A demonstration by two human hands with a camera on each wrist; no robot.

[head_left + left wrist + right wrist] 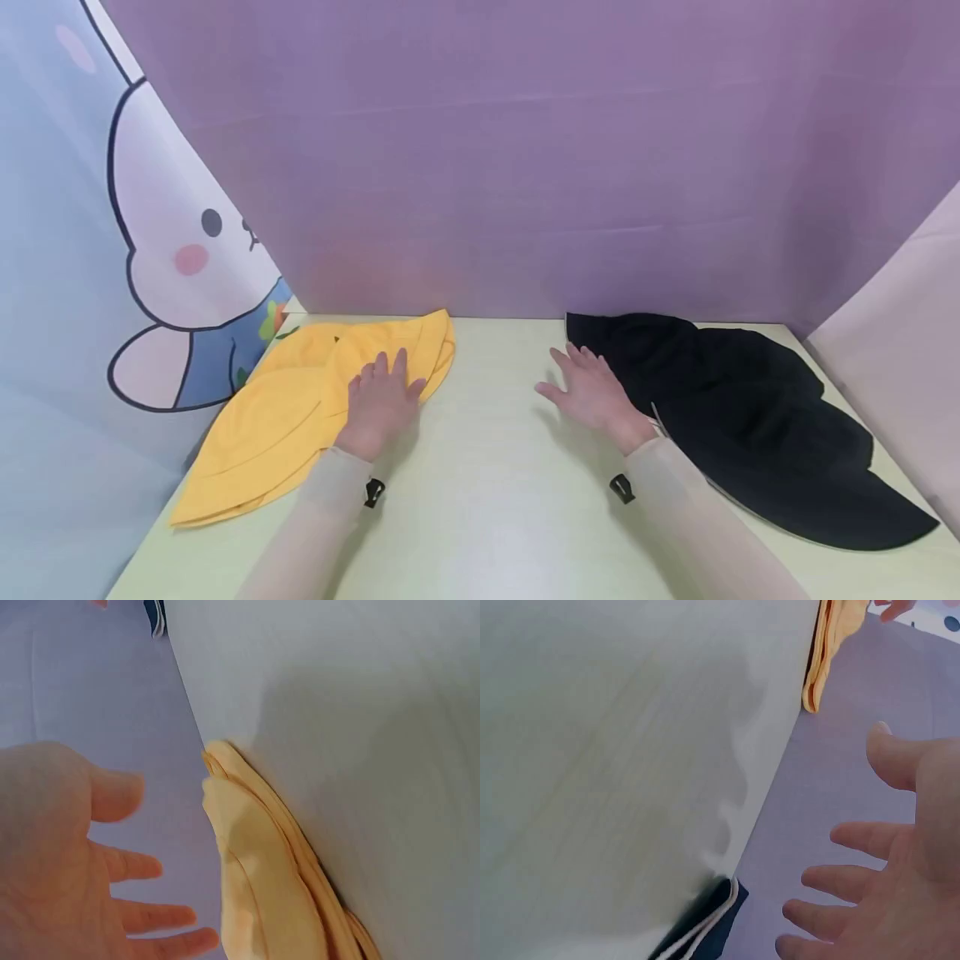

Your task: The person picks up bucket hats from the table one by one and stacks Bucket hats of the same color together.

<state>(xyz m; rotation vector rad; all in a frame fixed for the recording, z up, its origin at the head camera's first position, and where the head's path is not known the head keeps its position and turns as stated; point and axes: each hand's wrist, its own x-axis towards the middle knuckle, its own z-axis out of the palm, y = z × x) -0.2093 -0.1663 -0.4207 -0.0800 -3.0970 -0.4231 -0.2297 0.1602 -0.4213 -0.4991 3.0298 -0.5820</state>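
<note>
On the left of the table lie yellow bucket hats [277,425], flattened and overlapping; I cannot tell how many. My left hand [381,408] is over their right part with its fingers spread. In the left wrist view that hand [60,855] holds nothing, and a gap shows between it and the yellow cloth [259,862]. Black hats [757,425] with a pale edge lie folded flat on the right. Beside their left edge hovers my right hand [592,392], fingers apart and holding nothing. The right wrist view shows the dark cloth's pale-edged corner [712,922] below this hand [885,862].
A pale table [495,500] extends between the two piles. Behind it hangs a purple cloth [525,167]. A blue curtain with a cartoon rabbit [202,250] closes the left side, and a pale cloth [915,333] stands along the right. Small black clips [375,492] show at both wrists.
</note>
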